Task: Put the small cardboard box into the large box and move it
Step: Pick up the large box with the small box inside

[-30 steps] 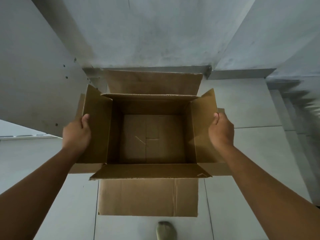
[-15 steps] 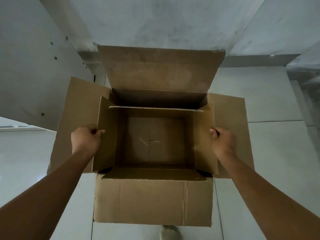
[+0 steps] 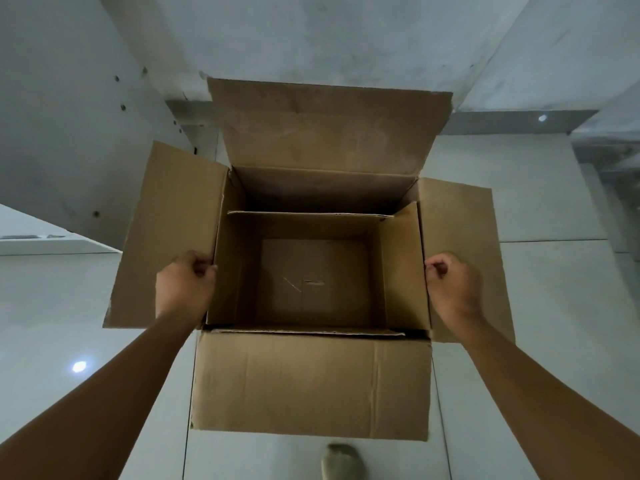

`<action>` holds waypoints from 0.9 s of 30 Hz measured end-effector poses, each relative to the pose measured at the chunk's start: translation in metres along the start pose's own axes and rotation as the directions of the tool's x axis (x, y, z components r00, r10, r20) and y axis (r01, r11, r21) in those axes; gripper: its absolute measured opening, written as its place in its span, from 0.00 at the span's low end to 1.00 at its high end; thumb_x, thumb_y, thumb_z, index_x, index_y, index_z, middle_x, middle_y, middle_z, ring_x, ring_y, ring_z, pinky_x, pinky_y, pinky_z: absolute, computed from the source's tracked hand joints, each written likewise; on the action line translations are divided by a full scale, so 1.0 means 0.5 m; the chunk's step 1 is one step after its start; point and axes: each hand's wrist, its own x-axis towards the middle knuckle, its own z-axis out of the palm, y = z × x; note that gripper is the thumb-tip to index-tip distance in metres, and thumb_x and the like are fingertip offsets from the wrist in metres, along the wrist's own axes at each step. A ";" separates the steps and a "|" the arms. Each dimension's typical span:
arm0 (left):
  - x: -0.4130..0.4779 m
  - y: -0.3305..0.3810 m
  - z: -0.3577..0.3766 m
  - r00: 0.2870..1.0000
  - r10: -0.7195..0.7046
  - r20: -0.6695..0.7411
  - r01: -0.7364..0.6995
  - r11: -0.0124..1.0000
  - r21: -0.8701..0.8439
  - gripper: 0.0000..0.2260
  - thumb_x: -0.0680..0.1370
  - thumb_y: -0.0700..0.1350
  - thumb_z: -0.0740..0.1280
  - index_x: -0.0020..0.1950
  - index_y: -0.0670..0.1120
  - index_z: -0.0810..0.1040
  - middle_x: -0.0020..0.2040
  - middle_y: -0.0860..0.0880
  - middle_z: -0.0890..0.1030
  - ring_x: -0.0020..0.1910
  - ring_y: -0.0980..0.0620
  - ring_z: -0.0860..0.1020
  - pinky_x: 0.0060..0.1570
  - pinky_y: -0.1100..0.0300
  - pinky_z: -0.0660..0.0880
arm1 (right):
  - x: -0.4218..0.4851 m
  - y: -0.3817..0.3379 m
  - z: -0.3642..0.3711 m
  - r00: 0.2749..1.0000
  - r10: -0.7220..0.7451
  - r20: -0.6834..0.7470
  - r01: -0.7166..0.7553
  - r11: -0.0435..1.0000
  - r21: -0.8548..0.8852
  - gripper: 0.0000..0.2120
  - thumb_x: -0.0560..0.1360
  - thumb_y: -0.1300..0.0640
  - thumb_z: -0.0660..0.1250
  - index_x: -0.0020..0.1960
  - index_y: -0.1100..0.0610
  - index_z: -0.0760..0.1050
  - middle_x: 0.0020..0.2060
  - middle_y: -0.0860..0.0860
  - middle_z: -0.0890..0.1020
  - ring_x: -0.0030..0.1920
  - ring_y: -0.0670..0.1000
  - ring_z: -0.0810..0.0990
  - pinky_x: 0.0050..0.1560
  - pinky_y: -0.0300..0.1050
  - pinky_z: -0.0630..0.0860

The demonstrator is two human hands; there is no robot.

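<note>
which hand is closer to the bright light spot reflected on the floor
Left. The left hand is above and right of the light spot; the right hand is across the large box.

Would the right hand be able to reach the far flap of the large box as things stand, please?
Probably yes. The right hand is at the small box's right edge, and nothing lies between it and the far flap of the large box, which stands open and upright.
</note>
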 end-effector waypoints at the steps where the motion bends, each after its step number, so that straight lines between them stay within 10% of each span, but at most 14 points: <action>1: -0.011 -0.007 0.001 1.000 0.027 0.006 -0.027 1.000 -0.006 0.10 0.75 0.42 0.66 0.55 0.43 0.79 0.48 0.44 0.82 0.44 0.50 0.77 0.44 0.58 0.72 | -0.013 0.003 -0.001 1.000 -0.014 -0.009 0.014 1.000 0.000 0.07 0.75 0.63 0.63 0.51 0.61 0.78 0.46 0.57 0.83 0.45 0.53 0.80 0.45 0.40 0.75; 11: -0.155 -0.111 0.034 0.951 0.306 0.042 -0.309 0.945 0.110 0.19 0.77 0.49 0.61 0.66 0.43 0.70 0.65 0.41 0.72 0.65 0.43 0.69 0.62 0.48 0.68 | -0.179 0.064 0.040 0.970 -0.236 -0.049 0.233 0.971 -0.061 0.19 0.76 0.53 0.62 0.63 0.60 0.71 0.60 0.59 0.77 0.61 0.56 0.74 0.60 0.46 0.70; 16: -0.173 -0.166 0.081 0.906 0.409 0.111 -0.423 0.867 0.262 0.31 0.75 0.62 0.51 0.72 0.45 0.63 0.77 0.45 0.56 0.76 0.45 0.51 0.72 0.46 0.54 | -0.195 0.111 0.112 0.967 -0.254 -0.032 0.235 0.932 -0.275 0.31 0.75 0.42 0.56 0.72 0.59 0.60 0.74 0.59 0.59 0.75 0.59 0.53 0.73 0.58 0.49; 27: -0.060 -0.177 0.151 0.847 0.516 -0.128 -0.464 0.835 0.295 0.34 0.75 0.65 0.46 0.68 0.41 0.68 0.73 0.41 0.63 0.74 0.42 0.56 0.70 0.42 0.55 | -0.073 0.079 0.188 0.884 -0.361 -0.297 0.294 0.924 -0.246 0.30 0.75 0.41 0.53 0.68 0.61 0.66 0.70 0.60 0.68 0.72 0.60 0.62 0.72 0.59 0.53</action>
